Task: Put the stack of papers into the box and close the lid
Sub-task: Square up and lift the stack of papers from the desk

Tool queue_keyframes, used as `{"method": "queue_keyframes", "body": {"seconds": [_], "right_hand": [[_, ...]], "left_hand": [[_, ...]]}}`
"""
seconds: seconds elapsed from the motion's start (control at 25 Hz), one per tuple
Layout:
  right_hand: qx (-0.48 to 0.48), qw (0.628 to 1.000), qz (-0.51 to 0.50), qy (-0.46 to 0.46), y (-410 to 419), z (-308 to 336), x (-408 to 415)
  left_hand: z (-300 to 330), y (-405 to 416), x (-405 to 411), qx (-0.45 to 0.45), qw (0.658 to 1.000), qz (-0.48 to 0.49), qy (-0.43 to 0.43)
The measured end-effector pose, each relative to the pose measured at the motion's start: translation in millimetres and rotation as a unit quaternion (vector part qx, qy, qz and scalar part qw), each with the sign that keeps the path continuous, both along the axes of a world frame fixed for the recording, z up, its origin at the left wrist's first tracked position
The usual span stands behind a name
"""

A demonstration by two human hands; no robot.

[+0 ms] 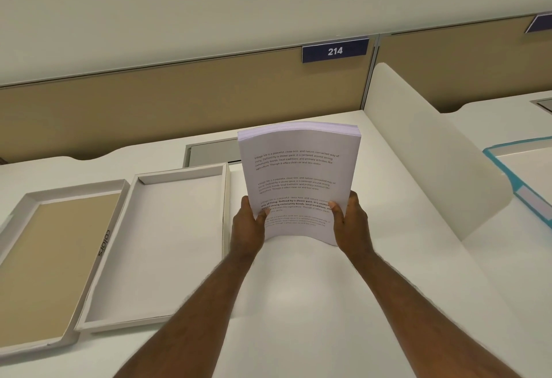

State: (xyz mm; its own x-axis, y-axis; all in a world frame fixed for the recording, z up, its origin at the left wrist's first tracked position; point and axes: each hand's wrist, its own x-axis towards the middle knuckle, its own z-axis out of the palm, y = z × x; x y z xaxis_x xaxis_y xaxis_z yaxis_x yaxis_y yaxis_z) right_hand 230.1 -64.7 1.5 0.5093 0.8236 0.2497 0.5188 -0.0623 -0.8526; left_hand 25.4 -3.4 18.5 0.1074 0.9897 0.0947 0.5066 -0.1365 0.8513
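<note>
I hold a thick stack of papers point(295, 174) with printed text upright above the white desk, slightly bowed. My left hand point(248, 225) grips its lower left edge and my right hand point(349, 219) grips its lower right edge, thumbs on the front page. To the left of the stack lies the open white box point(131, 318), shallow and with nothing inside. Further left lies the lid point(18, 213), turned inside up with a tan inner face.
A tan partition point(149, 100) with a blue sign "214" point(334, 50) runs behind the desk. A white curved divider point(433, 153) stands at the right. Beyond it lies a teal-edged folder point(513, 168). A grey cable hatch point(212, 152) sits behind the box.
</note>
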Motion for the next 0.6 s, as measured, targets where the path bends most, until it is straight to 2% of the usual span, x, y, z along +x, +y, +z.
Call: {"method": "queue_keyframes", "body": {"seconds": [0.16, 0.28, 0.6], "right_hand": [[0.009, 1.000, -0.002, -0.018, -3, 2, 0], [0.023, 0.999, -0.001, -0.022, -6, 2, -2], [0.055, 0.996, 0.017, 0.065, -13, -3, -15]], "left_hand": [[0, -2, -1, 0.019, 1.000, 0.006, 0.015], [-7, -4, -4, 0.027, 1.000, 0.009, -0.005], [1, -6, 11, 0.041, 0.994, 0.012, -0.102]]}}
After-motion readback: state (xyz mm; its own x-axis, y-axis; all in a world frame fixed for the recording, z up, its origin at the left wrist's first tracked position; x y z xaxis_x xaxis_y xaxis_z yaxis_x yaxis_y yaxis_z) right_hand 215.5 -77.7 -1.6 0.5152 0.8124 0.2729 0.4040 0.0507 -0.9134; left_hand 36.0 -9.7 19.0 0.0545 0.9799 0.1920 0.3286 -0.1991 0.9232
